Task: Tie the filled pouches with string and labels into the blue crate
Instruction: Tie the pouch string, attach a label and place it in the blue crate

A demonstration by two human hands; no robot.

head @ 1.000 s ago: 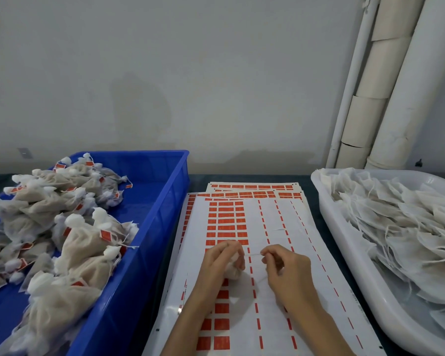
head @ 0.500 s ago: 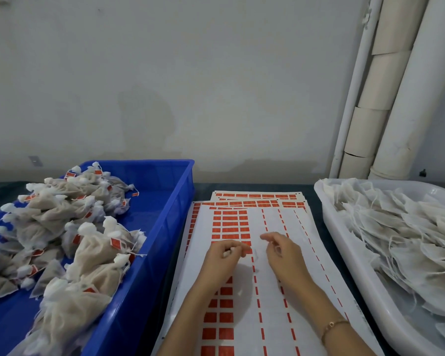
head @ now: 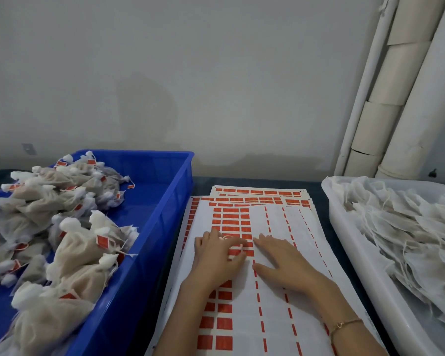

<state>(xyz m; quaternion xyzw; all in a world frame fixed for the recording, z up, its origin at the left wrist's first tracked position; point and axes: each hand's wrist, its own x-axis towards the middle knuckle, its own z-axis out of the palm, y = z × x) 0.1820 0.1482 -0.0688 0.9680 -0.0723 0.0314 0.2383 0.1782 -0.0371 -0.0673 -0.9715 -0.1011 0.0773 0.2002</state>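
Head view: label sheets [head: 275, 317] lie stacked on the dark surface [head: 203, 183], hemmed in on both sides. The blue crate [head: 165, 201] stands along their left edge and the white tub [head: 344, 227] along their right, each with only a thin strip of surface between. Tied pouches [head: 80, 250] with red tags are heaped in the crate's left and near parts, some rising above its rim, while its far right corner shows bare blue floor. Flat, untied pouches [head: 409, 240] fill the tub.

The left hand [head: 216, 255] rests on the top sheet with its fingers curled, thumb and forefinger pinching at a red label [head: 236, 252]. A thin string [head: 225, 237] loops over its knuckles. Whether a pouch sits in the palm cannot be told. The right hand [head: 280, 258] lies just beside it, fingers straight and spread flat on the sheet's stripped white part, holding nothing. A bracelet [head: 344, 323] circles that wrist. Pale pipes [head: 396, 98] rise along the wall behind the tub.
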